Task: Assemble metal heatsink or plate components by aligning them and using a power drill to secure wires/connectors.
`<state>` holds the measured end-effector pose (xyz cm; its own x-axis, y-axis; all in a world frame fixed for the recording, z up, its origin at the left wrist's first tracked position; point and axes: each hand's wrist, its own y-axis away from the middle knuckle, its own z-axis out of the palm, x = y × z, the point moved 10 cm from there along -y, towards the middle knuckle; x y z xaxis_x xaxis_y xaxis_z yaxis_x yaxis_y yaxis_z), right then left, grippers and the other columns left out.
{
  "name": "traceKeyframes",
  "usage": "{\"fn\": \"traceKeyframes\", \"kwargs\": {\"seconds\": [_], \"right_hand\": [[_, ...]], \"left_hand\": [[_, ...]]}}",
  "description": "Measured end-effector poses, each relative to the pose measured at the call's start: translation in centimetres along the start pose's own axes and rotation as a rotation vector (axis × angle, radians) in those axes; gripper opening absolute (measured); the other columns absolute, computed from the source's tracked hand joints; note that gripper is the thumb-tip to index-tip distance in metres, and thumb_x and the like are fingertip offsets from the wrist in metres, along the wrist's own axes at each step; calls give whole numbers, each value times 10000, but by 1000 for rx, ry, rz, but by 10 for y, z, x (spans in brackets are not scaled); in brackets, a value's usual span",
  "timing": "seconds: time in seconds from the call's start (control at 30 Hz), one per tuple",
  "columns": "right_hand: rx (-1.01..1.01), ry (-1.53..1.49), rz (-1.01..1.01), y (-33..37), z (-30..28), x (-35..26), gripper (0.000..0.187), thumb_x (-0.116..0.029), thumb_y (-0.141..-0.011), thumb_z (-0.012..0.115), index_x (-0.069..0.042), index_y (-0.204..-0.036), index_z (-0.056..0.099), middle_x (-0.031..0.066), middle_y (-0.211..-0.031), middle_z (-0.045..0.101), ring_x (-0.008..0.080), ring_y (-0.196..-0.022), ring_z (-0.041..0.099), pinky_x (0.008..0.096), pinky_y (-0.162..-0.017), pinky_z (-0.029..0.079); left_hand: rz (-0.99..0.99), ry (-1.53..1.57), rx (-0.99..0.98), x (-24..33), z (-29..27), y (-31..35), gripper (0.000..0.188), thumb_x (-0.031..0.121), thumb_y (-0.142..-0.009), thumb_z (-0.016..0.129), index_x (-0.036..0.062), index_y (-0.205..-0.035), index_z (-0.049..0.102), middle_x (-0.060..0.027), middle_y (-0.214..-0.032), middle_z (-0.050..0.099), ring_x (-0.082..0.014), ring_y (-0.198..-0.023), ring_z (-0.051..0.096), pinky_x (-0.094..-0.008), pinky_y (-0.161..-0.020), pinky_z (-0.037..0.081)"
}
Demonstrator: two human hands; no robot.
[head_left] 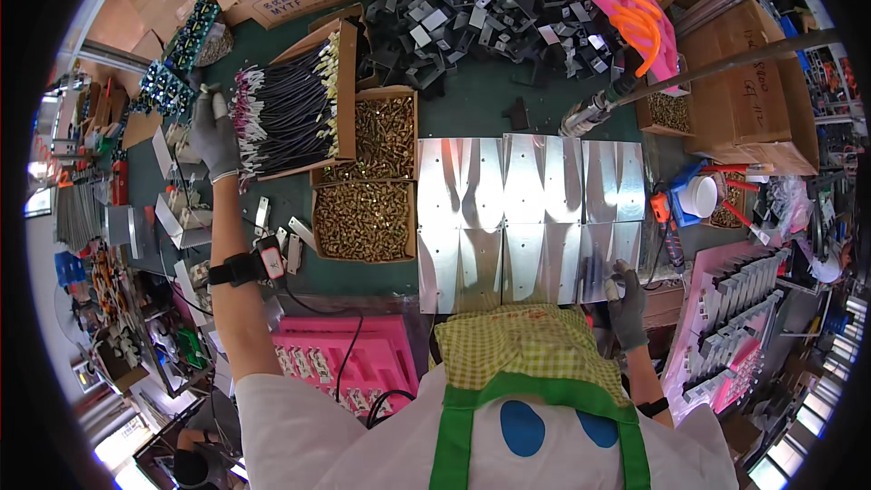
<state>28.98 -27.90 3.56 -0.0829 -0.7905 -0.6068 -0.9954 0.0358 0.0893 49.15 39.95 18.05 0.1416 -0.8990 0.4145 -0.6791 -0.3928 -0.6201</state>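
Left hand [216,142] sits beside the wires [295,113] at ten o'clock; right hand [627,313] is at the plates' [528,195] four-o'clock corner. Neither grip's closure can be told. A stray right-hand push could misalign the plates.

Grey-gloved left hand [214,138] is beside blue-green parts [166,89] at far left, near boxed black cables [299,102]; gloved right hand [628,310] is at the near-right corner of shiny metal plates [531,204] on a green worktop [463,116].
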Motion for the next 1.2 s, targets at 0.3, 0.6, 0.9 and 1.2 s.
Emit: {"fn": "traceKeyframes", "kwargs": {"seconds": [0.3,0.6,0.9,1.2], "right_hand": [[32,-36,-8,-18,5,-15,415,-200,-873,592,-1,-1228,509,156,-1024,632,273,-883,625,368,-777,492],[64,-18,68,-44,-15,4,418,-156,-831,656,-45,-1212,525,129,-1068,629,250,-910,640,360,-769,499],[454,-297,263,-58,-82,102,279,-163,-863,640,-47,-1109,578,72,-903,650,163,-813,632,305,-722,490],[91,123,1208,273,42,326,402,-402,-782,634,-61,-996,638,170,-971,670,338,-976,624,432,-829,485]], "left_hand": [[400,-280,-538,23,17,-33,279,218,-950,487,27,-1115,606,-161,-999,662,-310,-889,640,-379,-804,484],[654,-66,-281,119,-41,11,281,87,-904,446,-12,-1140,561,-169,-1145,588,-354,-1122,531,-418,-971,402],[968,196,-521,257,3,212,366,112,-749,562,43,-1108,575,-139,-873,511,-324,-894,558,-533,-868,449],[1056,569,-943,366,105,422,133,83,-848,509,12,-956,480,-228,-1221,516,-447,-1127,497,-567,-947,406]]}}
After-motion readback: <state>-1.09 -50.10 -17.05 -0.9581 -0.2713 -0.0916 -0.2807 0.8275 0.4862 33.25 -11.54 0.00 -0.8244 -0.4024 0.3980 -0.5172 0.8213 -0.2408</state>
